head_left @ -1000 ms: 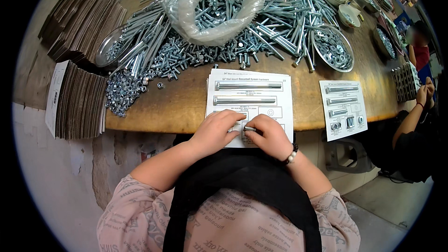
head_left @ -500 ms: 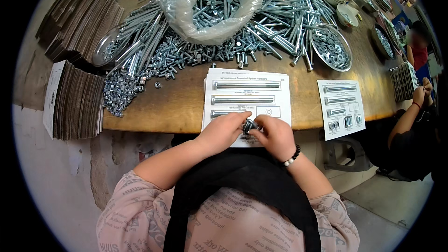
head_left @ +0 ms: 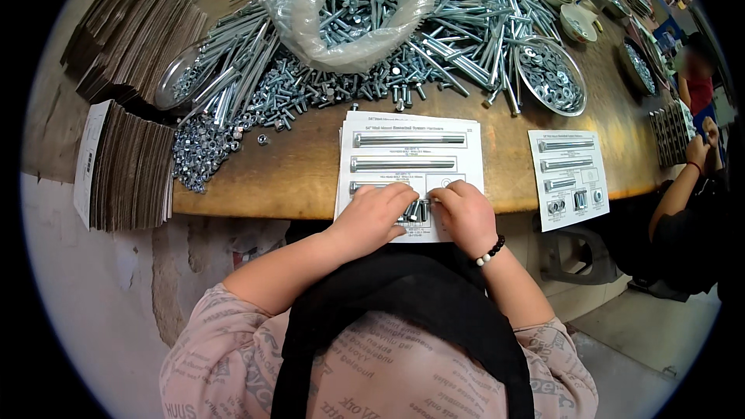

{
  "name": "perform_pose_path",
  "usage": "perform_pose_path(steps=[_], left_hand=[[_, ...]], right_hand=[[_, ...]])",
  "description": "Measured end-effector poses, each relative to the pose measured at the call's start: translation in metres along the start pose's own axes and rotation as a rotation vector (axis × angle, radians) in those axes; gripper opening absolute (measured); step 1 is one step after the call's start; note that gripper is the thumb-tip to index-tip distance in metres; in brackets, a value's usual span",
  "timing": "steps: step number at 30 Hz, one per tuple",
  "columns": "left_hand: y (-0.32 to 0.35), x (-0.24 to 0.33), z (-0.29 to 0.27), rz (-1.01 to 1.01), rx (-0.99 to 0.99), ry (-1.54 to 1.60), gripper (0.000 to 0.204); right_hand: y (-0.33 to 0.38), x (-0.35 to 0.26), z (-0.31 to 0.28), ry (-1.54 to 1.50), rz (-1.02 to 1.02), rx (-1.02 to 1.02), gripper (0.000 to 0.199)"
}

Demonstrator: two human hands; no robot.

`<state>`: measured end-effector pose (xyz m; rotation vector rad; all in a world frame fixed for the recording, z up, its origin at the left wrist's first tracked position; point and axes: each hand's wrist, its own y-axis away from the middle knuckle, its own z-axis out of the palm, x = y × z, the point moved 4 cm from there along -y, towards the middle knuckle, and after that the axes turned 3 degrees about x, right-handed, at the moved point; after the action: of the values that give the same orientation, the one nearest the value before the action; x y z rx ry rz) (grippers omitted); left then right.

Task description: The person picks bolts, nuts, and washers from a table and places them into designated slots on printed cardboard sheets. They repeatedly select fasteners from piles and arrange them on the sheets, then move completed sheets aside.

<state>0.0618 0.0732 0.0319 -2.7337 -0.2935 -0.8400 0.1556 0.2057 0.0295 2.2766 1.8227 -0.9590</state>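
Left hand (head_left: 371, 213) and right hand (head_left: 470, 219) flank short bolts (head_left: 420, 210) on printed sheets (head_left: 407, 152) at the table's (head_left: 291, 174) near edge, whether fingers clamp them undeterminable.

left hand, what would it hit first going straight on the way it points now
The left hand would likely meet the short bolts over the printed sheet first, then the right hand; depth is unclear.

Wooden counter (head_left: 299, 167) spanning room; grey stool (head_left: 552, 261) standing beneath counter's right side; pale, brown-patched wall (head_left: 116, 279) rising left of counter; grey floor (head_left: 621, 349) showing below counter, right.
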Motion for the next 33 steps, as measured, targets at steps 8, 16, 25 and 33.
perform_pose_path(steps=[8, 16, 25, 33], left_hand=[[-0.007, 0.002, 0.01, -0.031, 0.034, -0.002, 0.048], [-0.009, 0.007, 0.01, -0.023, 0.034, 0.004, 0.047], [-0.01, 0.006, 0.012, -0.04, 0.004, 0.037, 0.05], [-0.014, 0.006, -0.015, -0.099, 0.057, 0.117, 0.046]], right_hand=[[0.004, 0.0, 0.004, -0.025, 0.009, -0.009, 0.014], [0.002, 0.003, 0.006, -0.03, -0.004, 0.007, 0.016], [0.002, 0.004, 0.006, -0.046, -0.028, 0.012, 0.014], [-0.027, 0.049, -0.045, -0.078, 0.193, 0.123, 0.018]])
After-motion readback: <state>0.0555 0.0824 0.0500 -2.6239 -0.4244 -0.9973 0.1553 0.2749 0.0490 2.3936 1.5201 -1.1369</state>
